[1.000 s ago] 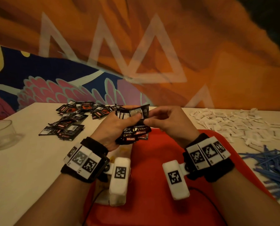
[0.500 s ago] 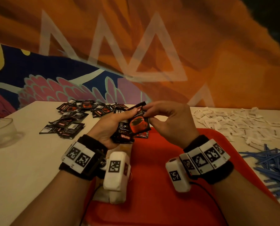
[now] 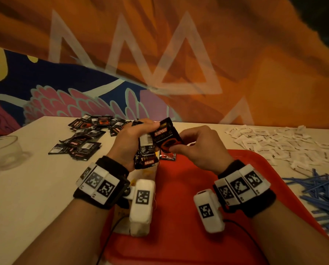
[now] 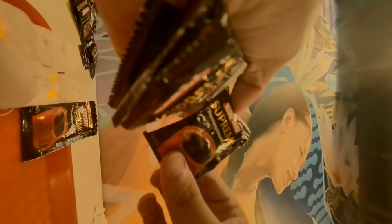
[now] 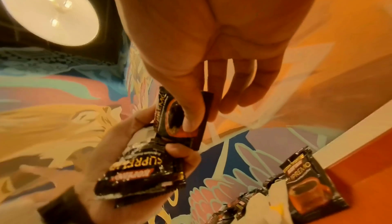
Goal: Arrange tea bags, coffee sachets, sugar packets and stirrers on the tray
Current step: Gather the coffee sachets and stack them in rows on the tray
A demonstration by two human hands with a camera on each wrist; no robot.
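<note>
My left hand [image 3: 135, 138] grips a stack of black coffee sachets [image 3: 146, 152] above the far edge of the red tray [image 3: 188, 217]. My right hand [image 3: 180, 144] pinches one black and red coffee sachet [image 3: 166, 137] by its lower corner, right beside the stack. The left wrist view shows the stack [image 4: 169, 56] fanned in my fingers and the single sachet [image 4: 203, 137] under my right thumb. One more sachet [image 3: 167, 155] lies flat on the tray's far edge. In the right wrist view my thumb presses the pinched sachet [image 5: 180, 118] above the stack [image 5: 142, 169].
Loose coffee sachets [image 3: 83, 138] are scattered on the white table at the far left. White sugar packets [image 3: 278, 142] spread at the far right, with blue stirrers [image 3: 320, 194] nearer. A clear glass bowl [image 3: 3, 152] stands at the left edge. Pale tea bags [image 3: 140, 175] show under my left wrist.
My right hand has drawn one sachet off the stack and turned it face up, moving slightly right. Both hands sit a little lower over the tray.
</note>
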